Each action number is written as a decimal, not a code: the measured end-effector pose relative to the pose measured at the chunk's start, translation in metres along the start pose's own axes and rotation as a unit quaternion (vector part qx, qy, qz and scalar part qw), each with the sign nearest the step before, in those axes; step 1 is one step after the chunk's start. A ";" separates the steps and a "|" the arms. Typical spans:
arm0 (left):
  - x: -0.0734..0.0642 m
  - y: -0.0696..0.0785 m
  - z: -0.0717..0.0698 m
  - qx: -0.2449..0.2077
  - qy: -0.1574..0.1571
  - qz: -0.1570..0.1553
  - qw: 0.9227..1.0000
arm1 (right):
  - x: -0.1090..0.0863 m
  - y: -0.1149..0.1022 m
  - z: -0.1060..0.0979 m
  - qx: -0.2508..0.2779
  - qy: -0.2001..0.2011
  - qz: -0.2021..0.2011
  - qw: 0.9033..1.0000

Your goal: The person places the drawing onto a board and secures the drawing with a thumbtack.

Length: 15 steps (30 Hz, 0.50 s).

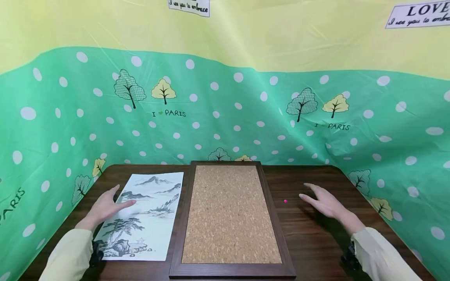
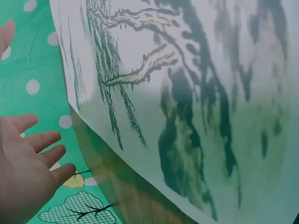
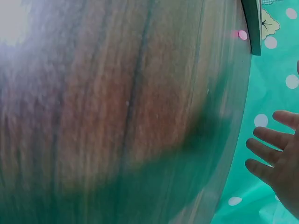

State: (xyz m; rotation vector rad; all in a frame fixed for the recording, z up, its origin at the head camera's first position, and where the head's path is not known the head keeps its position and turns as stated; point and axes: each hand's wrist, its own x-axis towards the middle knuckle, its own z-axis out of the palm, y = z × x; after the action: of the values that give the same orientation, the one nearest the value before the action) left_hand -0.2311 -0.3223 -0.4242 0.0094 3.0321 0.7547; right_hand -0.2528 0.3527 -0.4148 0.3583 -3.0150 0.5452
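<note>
A framed cork board (image 1: 230, 214) lies in the middle of the dark wood table, its brown frame around bare cork. To its left is a white sheet with an ink landscape (image 1: 151, 218) of mountains, trees and rocks. My left hand (image 1: 105, 207) hovers at the sheet's left edge, fingers spread and holding nothing; in the left wrist view the printed sheet (image 2: 187, 93) fills most of the picture. Right of the board sits a small pink pushpin-like piece (image 1: 285, 201). My right hand (image 1: 325, 203) is held to the right of it, fingers extended and nothing in them.
The wood tabletop (image 1: 309, 246) shows on the right between board and hand. A green and yellow cloth (image 1: 239, 117) with dots and trees hangs behind and around the table. Dark cameras are strapped to both wrists, below cream sleeves (image 1: 383, 253).
</note>
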 end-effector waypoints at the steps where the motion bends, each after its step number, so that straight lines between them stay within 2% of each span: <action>1: -0.001 0.000 -0.001 -0.006 -0.002 -0.005 1.000 | 0.000 -0.001 0.000 0.008 0.002 0.001 1.000; 8: -0.002 -0.003 -0.003 -0.032 -0.012 -0.034 0.999 | 0.001 -0.005 0.003 0.072 0.004 0.006 0.997; 15: -0.001 -0.005 -0.005 -0.050 -0.042 -0.068 0.996 | 0.004 -0.008 0.008 0.109 0.003 0.002 0.994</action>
State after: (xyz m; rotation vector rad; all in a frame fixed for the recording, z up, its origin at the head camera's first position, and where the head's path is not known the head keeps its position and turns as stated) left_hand -0.2306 -0.3289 -0.4224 -0.1590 2.8768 0.8695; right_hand -0.2549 0.3413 -0.4190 0.3602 -2.9562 0.8786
